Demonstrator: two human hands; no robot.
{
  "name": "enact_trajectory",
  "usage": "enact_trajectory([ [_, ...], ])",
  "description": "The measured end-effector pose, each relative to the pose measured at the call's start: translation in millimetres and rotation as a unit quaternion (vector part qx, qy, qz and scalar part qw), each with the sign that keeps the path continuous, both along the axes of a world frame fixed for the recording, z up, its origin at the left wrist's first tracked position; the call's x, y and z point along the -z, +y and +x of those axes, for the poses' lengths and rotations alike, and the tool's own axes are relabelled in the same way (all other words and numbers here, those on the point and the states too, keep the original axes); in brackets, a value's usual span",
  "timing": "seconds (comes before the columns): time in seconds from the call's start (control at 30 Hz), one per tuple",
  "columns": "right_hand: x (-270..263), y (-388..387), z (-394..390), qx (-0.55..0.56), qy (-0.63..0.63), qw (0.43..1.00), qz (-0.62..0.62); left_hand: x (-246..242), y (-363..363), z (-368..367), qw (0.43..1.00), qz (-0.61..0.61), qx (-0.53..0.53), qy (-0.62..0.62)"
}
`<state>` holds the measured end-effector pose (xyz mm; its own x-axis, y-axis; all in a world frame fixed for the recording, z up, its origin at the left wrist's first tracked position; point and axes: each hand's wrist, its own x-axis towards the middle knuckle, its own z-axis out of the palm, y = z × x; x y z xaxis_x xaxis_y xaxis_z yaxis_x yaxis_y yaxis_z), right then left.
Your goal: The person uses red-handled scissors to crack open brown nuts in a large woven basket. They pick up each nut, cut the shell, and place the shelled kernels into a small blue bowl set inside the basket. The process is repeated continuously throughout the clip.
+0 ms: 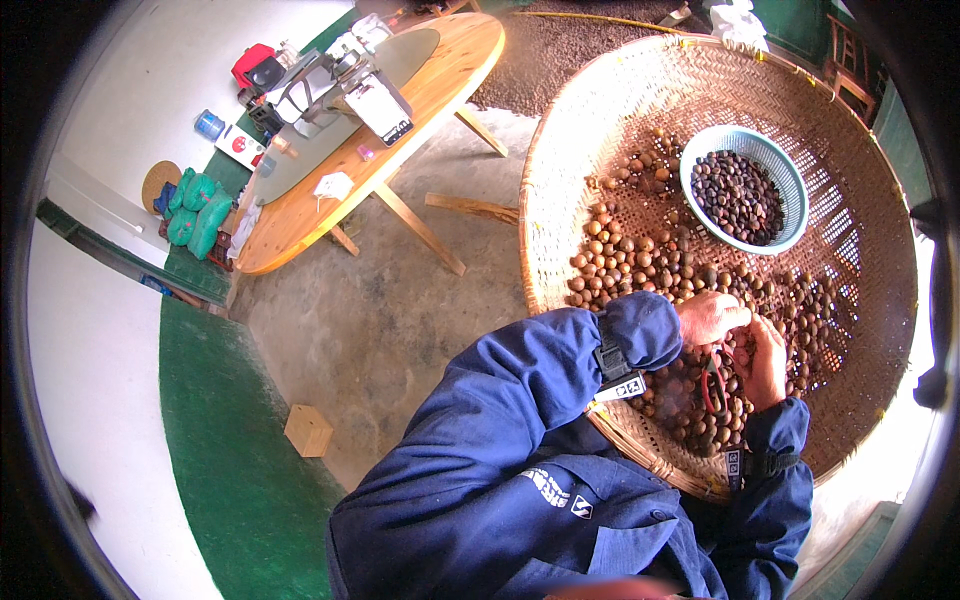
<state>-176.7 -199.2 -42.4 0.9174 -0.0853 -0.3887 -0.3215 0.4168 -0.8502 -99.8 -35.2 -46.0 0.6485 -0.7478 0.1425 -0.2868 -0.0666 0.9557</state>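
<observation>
My left hand (711, 319) and my right hand (763, 364) meet at the fingertips over a large woven bamboo basket (862, 375). The fingers are bent together, and whatever lies between them is hidden. Red-handled pliers or cutters (712, 386) show just below the fingers, between the hands, over the nuts; whether a hand holds them is unclear. Round brown nuts (611, 255) spread across the near and left parts of the basket. Beyond my hands, a light blue plastic colander (801, 195) stands in the basket, holding dark nuts or seeds (735, 196).
At the upper left stands a wooden table (450, 67) bearing devices and a small white box (334, 186). A wooden block (308, 431) sits on the concrete floor (375, 337). Green sacks (210, 217) lean by the wall. Brown material (517, 67) covers the floor behind the basket.
</observation>
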Motion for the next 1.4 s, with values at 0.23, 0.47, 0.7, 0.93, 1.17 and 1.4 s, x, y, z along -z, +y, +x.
enact_trajectory([
  [0.23, -5, -1, -2, -0.042, 0.002, 0.999, 0.016, 17, -1, 10, 0.959, -0.026, -0.025, -0.282],
  [0.47, -9, 0, -3, -0.034, 0.000, 0.998, 0.046, -1, 4, 7, 0.986, 0.059, -0.007, -0.154],
  [0.7, -3, 1, -5, -0.058, -0.062, 0.996, 0.042, -28, 5, 1, 0.967, 0.084, -0.019, 0.238],
  [0.93, 0, -2, -4, -0.040, -0.053, 0.998, 0.022, -28, 5, 0, 0.968, 0.112, -0.002, 0.225],
  [1.17, -7, -2, -4, -0.040, -0.046, 0.998, 0.030, -30, 4, -3, 0.962, 0.113, 0.003, 0.250],
  [1.4, -5, -1, -3, -0.049, -0.050, 0.997, 0.037, -33, 3, -5, 0.963, 0.130, 0.002, 0.235],
])
